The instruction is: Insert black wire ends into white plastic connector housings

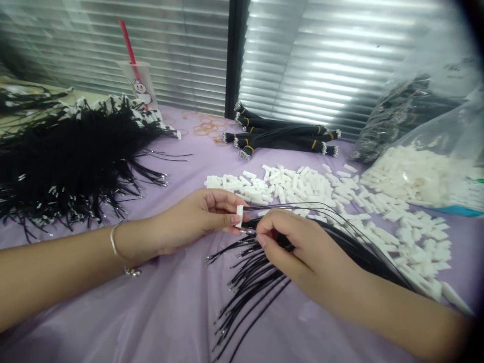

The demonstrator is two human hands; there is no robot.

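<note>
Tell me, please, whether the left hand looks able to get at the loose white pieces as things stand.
Probably yes: the left hand is close beside the loose white pieces, with nothing visible blocking the way, though it holds one white connector and might need to free its fingers.

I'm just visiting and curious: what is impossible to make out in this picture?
All in the head view:
White piece in the left hand: whether wires sit inside, too small.
Wire at the right hand: the tip's shape, small and blurred.
Right hand's curled fingers: partly hidden by the hand itself.
Black pile: cut off by the left edge.
Bag print: too blurred.
</note>
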